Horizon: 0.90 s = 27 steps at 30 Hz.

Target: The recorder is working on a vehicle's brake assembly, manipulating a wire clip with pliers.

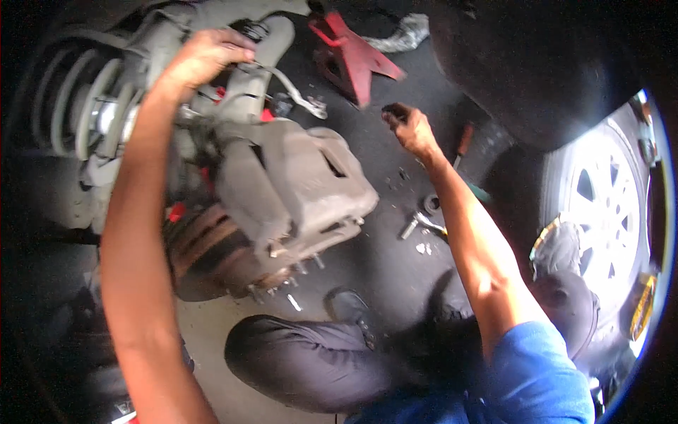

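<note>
At the upper left, my left hand (210,56) reaches over the suspension. Its fingers are bent together against the upper end of a pale metal arm (247,92), near a thin bracket or line (293,92). What they pinch there is hidden. My right hand (412,131) is raised over the dark floor, right of the brake caliper (311,180). Its fingers are curled, with something dark at their tips that is too blurred to name. The caliper sits over a rusty brake disc (212,258) with bare wheel studs (289,272).
A coil spring (88,106) stands at the far left. Behind the caliper is a red jack stand (353,60). A red-handled screwdriver (464,140) and a ratchet (421,222) lie near my right forearm. A wheel (604,184) stands at right; my bent leg (304,360) is below.
</note>
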Tool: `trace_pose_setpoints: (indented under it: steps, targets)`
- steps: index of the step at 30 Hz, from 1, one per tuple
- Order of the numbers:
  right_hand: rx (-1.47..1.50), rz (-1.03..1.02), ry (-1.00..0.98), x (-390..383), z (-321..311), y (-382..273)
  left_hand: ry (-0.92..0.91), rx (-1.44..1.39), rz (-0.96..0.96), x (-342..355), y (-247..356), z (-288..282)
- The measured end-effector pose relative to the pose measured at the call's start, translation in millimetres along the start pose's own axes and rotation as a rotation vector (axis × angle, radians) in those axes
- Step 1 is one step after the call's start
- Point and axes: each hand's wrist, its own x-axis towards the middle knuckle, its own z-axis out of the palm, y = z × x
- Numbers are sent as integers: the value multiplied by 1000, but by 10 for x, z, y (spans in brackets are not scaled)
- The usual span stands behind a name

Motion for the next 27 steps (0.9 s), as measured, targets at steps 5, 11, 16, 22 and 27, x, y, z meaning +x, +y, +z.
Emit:
trace_pose_setpoints:
  steps: [5,11,16,22,27]
  targets:
    - [401,-348,-60,500,203,-1259,13,-34,14,-29,80,11]
    - [706,-279,-275,503,423,-1960,42,-153,-62,-91,190,45]
    - [592,-271,-267,612,493,-2079,114,-177,-51,-105,224,70]
    - [503,-294,-223,689,567,-2115,103,-183,-50,-102,241,69]
    - [883,-196,-294,737,667,-2082,161,-133,8,-88,206,76]
